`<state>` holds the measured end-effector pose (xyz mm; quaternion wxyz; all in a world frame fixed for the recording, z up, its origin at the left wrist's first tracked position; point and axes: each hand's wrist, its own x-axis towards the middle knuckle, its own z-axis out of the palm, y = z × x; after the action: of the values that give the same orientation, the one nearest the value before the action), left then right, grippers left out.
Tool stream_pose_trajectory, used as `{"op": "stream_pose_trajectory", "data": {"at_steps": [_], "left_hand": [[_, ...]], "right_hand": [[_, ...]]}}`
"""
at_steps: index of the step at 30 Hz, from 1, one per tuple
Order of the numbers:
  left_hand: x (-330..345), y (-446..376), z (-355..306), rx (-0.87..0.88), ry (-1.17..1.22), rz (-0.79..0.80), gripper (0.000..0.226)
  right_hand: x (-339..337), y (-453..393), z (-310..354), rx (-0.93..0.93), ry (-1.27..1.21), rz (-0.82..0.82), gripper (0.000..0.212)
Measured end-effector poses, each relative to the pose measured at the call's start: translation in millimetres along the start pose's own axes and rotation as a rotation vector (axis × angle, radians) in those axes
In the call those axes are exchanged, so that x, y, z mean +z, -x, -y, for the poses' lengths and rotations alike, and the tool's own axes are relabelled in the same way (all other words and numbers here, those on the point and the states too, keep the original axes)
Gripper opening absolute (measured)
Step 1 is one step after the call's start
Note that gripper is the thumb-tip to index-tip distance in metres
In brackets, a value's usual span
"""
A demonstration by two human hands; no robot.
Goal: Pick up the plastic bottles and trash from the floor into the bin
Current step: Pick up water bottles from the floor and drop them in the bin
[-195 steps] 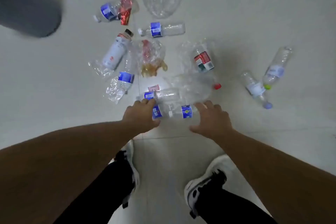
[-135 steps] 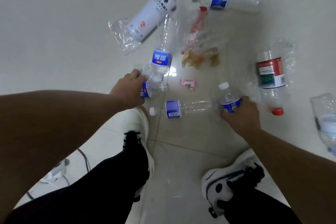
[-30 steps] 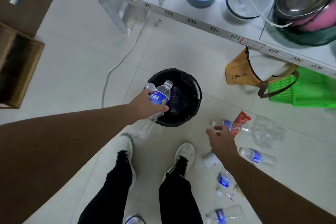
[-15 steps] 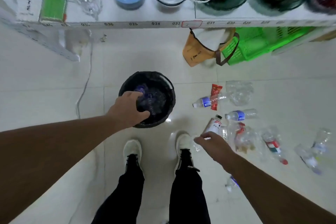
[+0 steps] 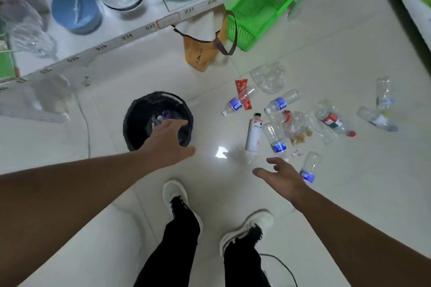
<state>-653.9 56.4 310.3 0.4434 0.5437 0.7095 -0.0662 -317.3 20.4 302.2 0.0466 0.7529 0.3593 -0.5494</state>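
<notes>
- Left hand [image 5: 168, 141] spread flat, fingers apart and empty, above the near rim of the round black-lined bin [image 5: 140, 112]; a few bottles, one capped and blue-labelled, visible inside.
- Right hand [image 5: 281, 176] loosely splayed, palm down, empty, above the pale tiled floor [image 5: 349, 193], just short of the litter.
- Nearest to the right hand: clear plastic bottle with blue label [image 5: 309, 168], lying on the tiles beside the fingers, not touched.
- Further out: white-sleeved bottle with black cap [image 5: 254, 134] next to another clear blue-labelled bottle [image 5: 275, 138]; small pink wrapper [image 5: 296, 153] between these and the nearest bottle.
- Beyond: crumpled clear bag with yellow-brown scraps [image 5: 296, 127], red-capped bottle with red and green label [image 5: 333, 122], two more blue-labelled bottles [image 5: 281, 101], one of them under a red foil wrapper [image 5: 243, 94], and a clear plastic tub [image 5: 268, 77].
- Far right: two clear bottles [image 5: 382, 109] lying apart from the main scatter.
- Background: white numbered shelf [image 5: 149, 28] carrying bowls; orange cloth bag [image 5: 200, 53] and green plastic basket [image 5: 256, 16] beneath it.
- Bottom of view: two white shoes [image 5: 247, 228] and black trouser legs.
</notes>
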Motion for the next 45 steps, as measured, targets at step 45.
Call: {"op": "stream_pose_trajectory", "data": {"at_steps": [45], "left_hand": [[204, -159, -218, 0.018, -0.184, 0.226, 0.11]], "right_hand": [[-169, -113, -195, 0.24, -0.291, -0.15, 0.095]]}}
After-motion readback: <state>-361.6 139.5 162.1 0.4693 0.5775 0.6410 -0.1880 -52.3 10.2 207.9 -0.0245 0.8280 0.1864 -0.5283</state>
